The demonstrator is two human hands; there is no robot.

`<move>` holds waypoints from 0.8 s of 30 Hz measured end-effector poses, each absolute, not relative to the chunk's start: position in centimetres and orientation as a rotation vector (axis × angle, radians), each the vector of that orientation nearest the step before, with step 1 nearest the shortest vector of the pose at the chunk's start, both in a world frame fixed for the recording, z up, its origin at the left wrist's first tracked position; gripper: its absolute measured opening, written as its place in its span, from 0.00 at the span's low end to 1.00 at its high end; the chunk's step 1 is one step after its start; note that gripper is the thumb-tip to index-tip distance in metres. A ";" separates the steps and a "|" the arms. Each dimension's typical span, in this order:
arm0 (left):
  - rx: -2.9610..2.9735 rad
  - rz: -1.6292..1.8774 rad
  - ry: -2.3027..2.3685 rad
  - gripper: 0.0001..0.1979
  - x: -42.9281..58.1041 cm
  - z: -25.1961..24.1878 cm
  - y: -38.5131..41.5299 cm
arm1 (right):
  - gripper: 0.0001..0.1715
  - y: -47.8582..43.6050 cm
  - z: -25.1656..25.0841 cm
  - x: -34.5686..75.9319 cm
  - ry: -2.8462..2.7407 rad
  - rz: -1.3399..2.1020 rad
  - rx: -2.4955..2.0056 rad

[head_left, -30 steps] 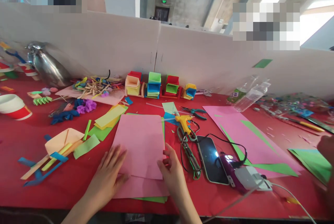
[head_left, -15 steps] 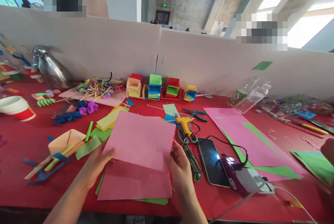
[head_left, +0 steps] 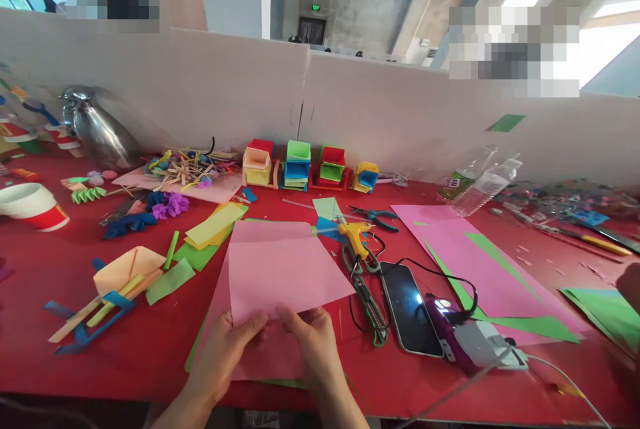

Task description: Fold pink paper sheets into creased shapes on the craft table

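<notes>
A pink sheet of paper [head_left: 280, 269] is held up by its near edge between both hands. My left hand [head_left: 225, 349] pinches that edge with thumb on top. My right hand [head_left: 313, 342] grips the same edge a little to the right, the two thumbs close together. Beneath lies another pink sheet [head_left: 270, 355] on green paper [head_left: 193, 352], partly covered by my hands. Right of the sheet are a yellow glue gun [head_left: 356, 237], scissors [head_left: 373, 263] and a green-and-black utility knife [head_left: 371, 312].
A phone [head_left: 411, 309] and a purple power strip [head_left: 443, 315] with cords lie to the right. Folded paper boxes [head_left: 299, 169] stand along the white partition [head_left: 200, 95]. A paper-and-stick piece [head_left: 115, 289] and paper cups [head_left: 33, 205] sit left. Another person's hand [head_left: 629, 289] shows at far right.
Both hands have moved from the sheet's two sides to its near edge and closer together. The upper pink sheet has turned and now tilts up from that edge.
</notes>
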State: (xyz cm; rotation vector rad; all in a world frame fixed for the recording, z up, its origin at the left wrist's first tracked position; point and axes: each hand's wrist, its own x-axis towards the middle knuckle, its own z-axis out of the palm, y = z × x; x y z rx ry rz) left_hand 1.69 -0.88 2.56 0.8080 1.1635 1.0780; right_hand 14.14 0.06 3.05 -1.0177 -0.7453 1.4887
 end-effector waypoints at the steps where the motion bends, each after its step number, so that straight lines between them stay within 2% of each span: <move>1: 0.812 1.061 1.160 0.14 1.6 2.5 -0.8 | 0.11 0.1 3.1 14.0 -0.765 1.514 -0.966; 4: 0.813 1.033 1.166 0.14 1.0 2.5 -0.5 | 0.12 0.0 2.8 13.9 -0.774 1.570 -0.911; 7: 0.756 1.065 1.246 0.15 -0.1 2.6 -0.1 | 0.18 0.0 2.1 15.3 -0.812 1.375 -1.146; 9: 0.711 1.115 1.294 0.16 -0.7 2.8 0.1 | 0.25 -0.1 2.0 16.7 -0.883 0.950 -1.336; 11: 0.704 1.152 1.306 0.17 -1.0 3.1 0.2 | 0.31 -0.5 2.3 17.7 -1.113 0.362 -1.466; 13: 0.716 1.168 1.291 0.19 -0.8 3.3 0.1 | 0.25 -0.8 2.9 17.8 -1.543 -0.026 -1.402; 15: 0.726 1.162 1.252 0.20 -0.3 3.6 -0.2 | 0.17 -1.0 3.6 17.1 -1.870 -0.149 -1.248; 20: 0.696 1.240 1.143 0.25 -0.4 4.7 0.0 | 0.06 0.0 4.8 15.6 -2.026 -0.111 -1.113; 24: 0.688 1.341 1.089 0.23 -1.2 6.7 1.8 | 0.06 2.2 6.8 15.5 -2.149 -0.079 -1.030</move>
